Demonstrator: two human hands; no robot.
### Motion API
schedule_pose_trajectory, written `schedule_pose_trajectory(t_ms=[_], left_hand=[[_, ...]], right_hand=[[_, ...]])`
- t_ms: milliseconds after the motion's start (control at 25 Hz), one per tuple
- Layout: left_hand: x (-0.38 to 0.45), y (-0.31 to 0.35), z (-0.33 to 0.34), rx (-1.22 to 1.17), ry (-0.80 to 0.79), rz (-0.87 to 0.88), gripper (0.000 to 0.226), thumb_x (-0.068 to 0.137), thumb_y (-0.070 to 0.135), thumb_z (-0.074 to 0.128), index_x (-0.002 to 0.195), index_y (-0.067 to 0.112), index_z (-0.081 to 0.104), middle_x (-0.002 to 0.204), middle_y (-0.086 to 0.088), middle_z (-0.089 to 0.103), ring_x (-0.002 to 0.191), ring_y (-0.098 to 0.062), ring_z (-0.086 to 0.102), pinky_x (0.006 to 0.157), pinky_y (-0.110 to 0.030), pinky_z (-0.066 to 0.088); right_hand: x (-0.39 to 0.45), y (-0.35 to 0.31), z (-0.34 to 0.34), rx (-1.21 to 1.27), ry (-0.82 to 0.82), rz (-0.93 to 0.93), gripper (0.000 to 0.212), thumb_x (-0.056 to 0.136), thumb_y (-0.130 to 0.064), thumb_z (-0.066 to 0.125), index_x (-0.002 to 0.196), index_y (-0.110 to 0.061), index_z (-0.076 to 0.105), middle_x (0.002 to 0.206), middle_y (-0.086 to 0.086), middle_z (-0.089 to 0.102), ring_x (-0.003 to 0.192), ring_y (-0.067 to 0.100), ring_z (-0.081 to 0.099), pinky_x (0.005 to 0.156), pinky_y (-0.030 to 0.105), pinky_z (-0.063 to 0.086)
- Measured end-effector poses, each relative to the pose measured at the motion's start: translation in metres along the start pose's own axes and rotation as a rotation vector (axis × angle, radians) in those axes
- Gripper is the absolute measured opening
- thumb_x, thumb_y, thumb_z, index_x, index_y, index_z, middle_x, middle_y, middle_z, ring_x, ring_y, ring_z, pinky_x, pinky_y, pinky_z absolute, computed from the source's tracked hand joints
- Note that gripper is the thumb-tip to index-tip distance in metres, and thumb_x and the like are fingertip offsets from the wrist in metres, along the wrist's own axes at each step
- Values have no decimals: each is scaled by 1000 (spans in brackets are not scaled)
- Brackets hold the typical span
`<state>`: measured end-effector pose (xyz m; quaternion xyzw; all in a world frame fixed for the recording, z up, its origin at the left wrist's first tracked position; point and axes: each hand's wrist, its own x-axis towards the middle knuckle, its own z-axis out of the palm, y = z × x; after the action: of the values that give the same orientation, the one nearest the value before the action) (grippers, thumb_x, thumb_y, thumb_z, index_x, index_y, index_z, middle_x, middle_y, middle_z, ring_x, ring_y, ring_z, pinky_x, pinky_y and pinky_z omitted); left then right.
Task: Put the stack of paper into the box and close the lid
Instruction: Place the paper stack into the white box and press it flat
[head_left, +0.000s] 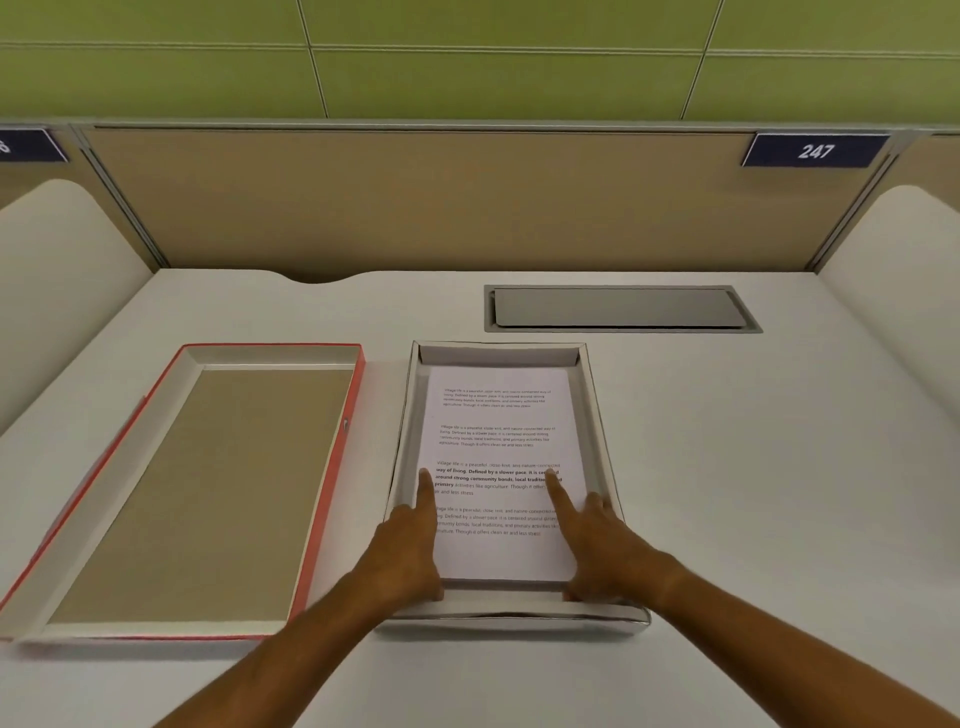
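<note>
The stack of paper (498, 415), white with printed text, lies flat inside the open white box (597, 415) at the middle of the desk. My left hand (410, 545) rests on the stack's near left part, forefinger stretched out flat on the top sheet. My right hand (597, 540) mirrors it on the near right part, forefinger also pressing the sheet. Both thumbs sit at the stack's near edge, inside the box's front wall. The lid (208, 488), red outside and brown inside, lies upside down to the left of the box, its right wall close to the box.
A grey metal cable hatch (618, 307) is set into the white desk (753, 467) behind the box. Beige partition panels close off the back and both sides. A blue sign reading 247 (815, 150) hangs at the upper right.
</note>
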<state>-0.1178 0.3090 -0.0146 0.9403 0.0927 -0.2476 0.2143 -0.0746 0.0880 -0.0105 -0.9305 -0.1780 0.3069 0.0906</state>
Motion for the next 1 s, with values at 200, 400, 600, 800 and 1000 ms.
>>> schedule_pose_trajectory(t_ms=[200,400,600,800,1000], left_hand=[[-1,-2,4,30,60,-12,112,82,19,73,151,16,-14,145,-8,40,123,-21,52,100,-31,46],[3,-2,-5,-46,-3,-13,114,71,30,82,151,15,3,142,-7,43,120,-21,53,93,-29,51],[21,0,-43,-557,-29,-37,80,70,58,73,133,18,48,141,-7,55,116,-24,56,87,-28,49],[52,20,-77,-1055,-77,-195,80,90,68,27,146,11,34,144,-20,48,132,-37,44,109,-49,33],[68,17,-85,-1118,-141,-330,110,79,83,16,146,-3,29,140,-27,48,127,-42,48,106,-48,36]], right_hand=[[-4,-1,3,-43,81,-21,116,84,-21,73,152,-24,-22,149,21,25,133,31,41,109,40,42],[-3,-4,-5,-14,-2,16,124,80,-24,77,151,-22,-25,153,24,20,137,35,37,110,41,39],[17,-2,-39,446,8,39,115,79,-25,78,154,-11,-8,149,13,45,125,30,55,100,38,49],[49,-6,-64,896,124,167,42,92,-47,57,121,-18,52,127,6,63,95,24,61,82,38,47],[57,7,-76,1116,22,205,40,94,-65,32,110,-34,52,95,-7,65,81,19,60,78,40,46]])
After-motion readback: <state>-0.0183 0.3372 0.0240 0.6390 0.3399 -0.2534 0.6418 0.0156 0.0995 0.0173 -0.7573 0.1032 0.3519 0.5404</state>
